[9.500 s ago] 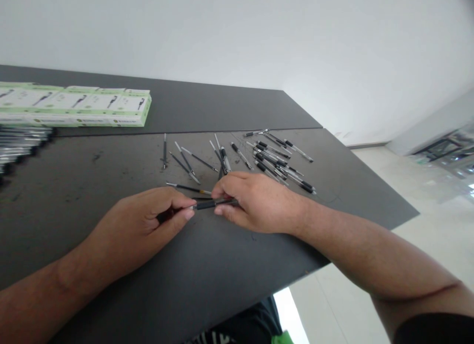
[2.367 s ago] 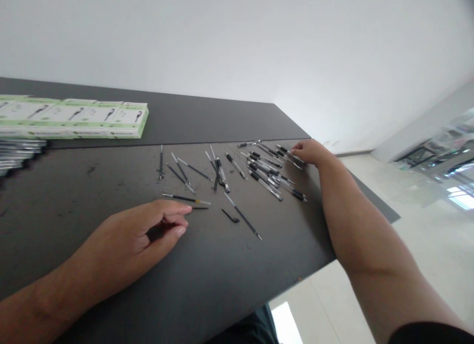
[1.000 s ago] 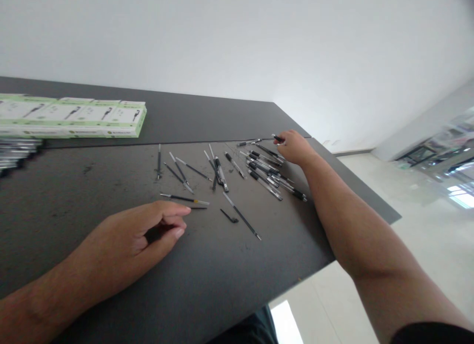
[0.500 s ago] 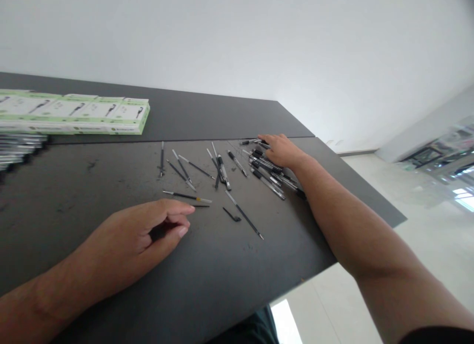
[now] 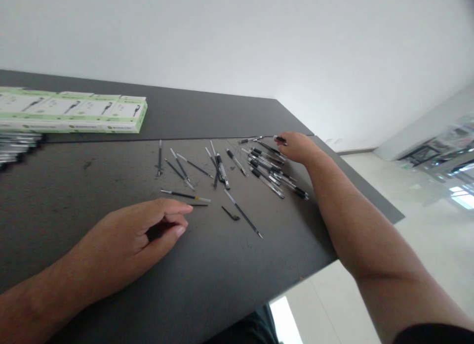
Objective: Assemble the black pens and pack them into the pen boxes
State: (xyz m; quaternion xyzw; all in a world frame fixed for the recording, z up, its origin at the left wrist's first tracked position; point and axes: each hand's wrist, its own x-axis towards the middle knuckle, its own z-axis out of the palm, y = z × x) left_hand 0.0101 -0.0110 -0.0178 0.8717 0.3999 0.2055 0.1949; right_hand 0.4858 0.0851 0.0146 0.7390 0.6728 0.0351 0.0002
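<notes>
My right hand (image 5: 298, 147) is closed around a pen (image 5: 280, 140) whose dark end pokes out past the fingertips, at the far right of the table. Just left of and below that hand lies a loose heap of clear pens with black grips (image 5: 267, 170). My left hand (image 5: 138, 235) hovers or rests on the near side, fingers curved, thumb and index apart with nothing between them. Close to its fingertips are a pen refill with a yellowish band (image 5: 185, 194) and a thin dark piece (image 5: 200, 205). A small black clip-like part (image 5: 231, 214) and another refill (image 5: 243, 213) lie further right.
Several refills (image 5: 179, 173) and single pens (image 5: 223, 171) are scattered mid-table. At the left, green-and-white boxes (image 5: 124, 114) stand in a row behind a stack of pens (image 5: 18, 149). A seam crosses the dark table (image 5: 177, 284); a white wall stands behind.
My right hand has lifted off the heap and shifted slightly right, with a pen now in its fingers. More of the heap shows. My left hand has barely moved.
</notes>
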